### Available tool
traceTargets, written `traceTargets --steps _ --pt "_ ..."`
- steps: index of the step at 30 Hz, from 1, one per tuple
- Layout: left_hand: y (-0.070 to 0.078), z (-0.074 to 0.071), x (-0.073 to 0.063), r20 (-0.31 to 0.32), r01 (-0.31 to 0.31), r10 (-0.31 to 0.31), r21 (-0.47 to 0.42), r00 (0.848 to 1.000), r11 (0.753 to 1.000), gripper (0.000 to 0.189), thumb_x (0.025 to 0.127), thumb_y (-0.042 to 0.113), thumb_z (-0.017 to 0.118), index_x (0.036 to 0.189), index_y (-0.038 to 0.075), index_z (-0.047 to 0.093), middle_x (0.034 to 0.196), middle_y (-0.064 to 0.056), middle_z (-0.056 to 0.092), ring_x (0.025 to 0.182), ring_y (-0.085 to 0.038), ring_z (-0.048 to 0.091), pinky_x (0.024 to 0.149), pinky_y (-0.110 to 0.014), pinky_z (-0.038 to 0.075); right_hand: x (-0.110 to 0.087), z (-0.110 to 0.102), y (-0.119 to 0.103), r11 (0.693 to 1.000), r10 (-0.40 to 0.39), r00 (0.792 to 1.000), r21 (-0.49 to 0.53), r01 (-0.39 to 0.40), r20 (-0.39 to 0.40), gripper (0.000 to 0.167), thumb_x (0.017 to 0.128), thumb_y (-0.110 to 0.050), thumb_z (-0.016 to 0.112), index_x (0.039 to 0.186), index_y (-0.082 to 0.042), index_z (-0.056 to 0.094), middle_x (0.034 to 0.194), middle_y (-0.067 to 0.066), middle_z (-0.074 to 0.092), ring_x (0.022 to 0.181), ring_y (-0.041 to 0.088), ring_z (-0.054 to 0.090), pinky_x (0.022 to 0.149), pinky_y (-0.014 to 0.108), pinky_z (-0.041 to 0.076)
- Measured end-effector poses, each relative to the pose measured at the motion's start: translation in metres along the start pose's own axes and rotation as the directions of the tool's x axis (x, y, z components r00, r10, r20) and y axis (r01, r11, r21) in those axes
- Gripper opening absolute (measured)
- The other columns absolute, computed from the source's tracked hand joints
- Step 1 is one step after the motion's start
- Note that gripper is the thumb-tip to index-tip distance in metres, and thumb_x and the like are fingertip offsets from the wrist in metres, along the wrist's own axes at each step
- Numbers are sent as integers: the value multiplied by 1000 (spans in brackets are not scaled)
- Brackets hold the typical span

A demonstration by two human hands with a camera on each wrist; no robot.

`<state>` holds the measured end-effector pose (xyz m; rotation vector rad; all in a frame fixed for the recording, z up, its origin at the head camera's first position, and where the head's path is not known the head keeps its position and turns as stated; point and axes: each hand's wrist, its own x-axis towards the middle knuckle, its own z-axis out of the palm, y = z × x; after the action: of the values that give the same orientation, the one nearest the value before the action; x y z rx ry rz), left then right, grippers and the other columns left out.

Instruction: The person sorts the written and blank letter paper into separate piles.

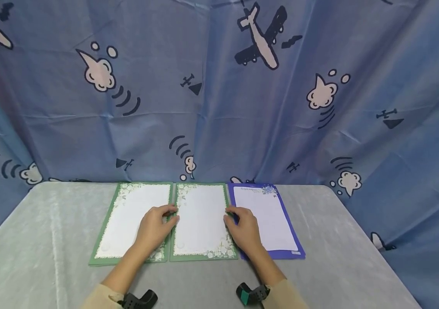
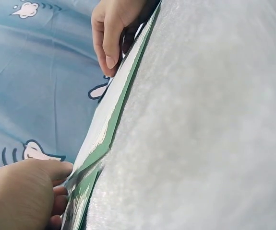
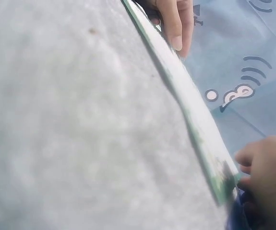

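Three sheets of letter paper with floral borders lie side by side. The middle green-bordered sheet (image 1: 202, 223) is between my two hands. Its left edge is held by the thumb and fingers of my left hand (image 1: 154, 225), whose wrist crosses the left green-bordered sheet (image 1: 121, 227). At the opposite edge, my right hand (image 1: 246, 229) grips with curled fingers and thumb, lying partly over the purple-bordered sheet (image 1: 277, 227). In the right wrist view, a green edge shows by the right fingertips (image 3: 244, 158). The undersides of the sheets are hidden.
A pale grey plush cloth (image 1: 42, 240) covers the table. Behind it hangs a blue curtain (image 1: 157, 86) printed with airplanes and clouds, which also reaches round both sides. Black wrist devices (image 1: 142, 299) sit by the beige sleeves (image 1: 101, 298).
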<state>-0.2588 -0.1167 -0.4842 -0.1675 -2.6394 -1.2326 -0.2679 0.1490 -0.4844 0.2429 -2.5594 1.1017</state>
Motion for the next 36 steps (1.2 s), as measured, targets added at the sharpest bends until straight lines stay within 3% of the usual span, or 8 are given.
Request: traceTargets --steps 5,10,12,15,18,21,26,36 --pt "0 -1 0 3 -7 7 10 1000 1000 17 89 18 76 105 14 79 131 -8 71 90 -21 67 79 -39 52 0 0 0 1000 -3 1000 14 3 0 21 87 -13 74 107 -6 77 123 14 74 119 38 64 104 52 49" --pt "1 -3 0 19 15 -15 8 1000 1000 13 88 16 78 100 15 80 134 -6 69 58 -16 43 58 -28 35 0 -1 0 1000 -11 1000 28 11 8 18 87 -12 76 104 -7 79 125 13 73 121 37 63 104 51 50" --pt "2 -3 0 16 8 -8 9 1000 1000 12 87 15 79 99 15 80 134 -6 69 62 -19 52 59 -29 39 0 -2 0 999 -17 1000 42 17 12 18 87 -10 76 104 -7 79 127 13 72 122 37 63 104 50 51" --pt "2 -3 -1 4 -8 8 0 1000 1000 13 86 14 80 98 15 79 133 -7 69 89 -27 69 74 -38 53 0 -2 -1 996 -16 1000 91 15 6 18 85 -4 76 103 -6 78 128 12 72 121 35 65 101 46 53" --pt "2 -3 -1 -6 -9 9 -14 1000 1000 14 85 14 80 99 14 79 132 -8 70 107 -29 71 88 -46 56 1 -3 -1 988 -8 1000 157 10 -14 20 83 4 76 101 -4 78 125 11 73 109 31 71 90 39 59" --pt "1 -2 -1 -14 -6 6 -22 1000 1000 14 85 13 80 99 13 79 130 -10 70 103 -27 71 87 -46 56 1 -3 0 984 -14 999 178 20 -39 22 81 7 75 99 -4 78 117 12 75 91 25 72 76 28 59" --pt "0 -1 -1 -14 -10 10 -10 1000 1000 15 85 14 80 101 13 79 124 -10 73 101 -25 70 86 -46 56 2 -2 -1 989 -10 999 145 15 -31 20 83 5 75 99 -5 79 96 11 78 78 17 68 68 22 54" --pt "1 -2 1 1 33 -33 9 999 999 22 87 19 80 108 17 78 101 -4 76 94 -20 68 78 -39 53 5 -10 -8 956 102 995 273 -104 22 18 86 1 75 101 -7 80 103 11 79 96 25 74 79 22 58"
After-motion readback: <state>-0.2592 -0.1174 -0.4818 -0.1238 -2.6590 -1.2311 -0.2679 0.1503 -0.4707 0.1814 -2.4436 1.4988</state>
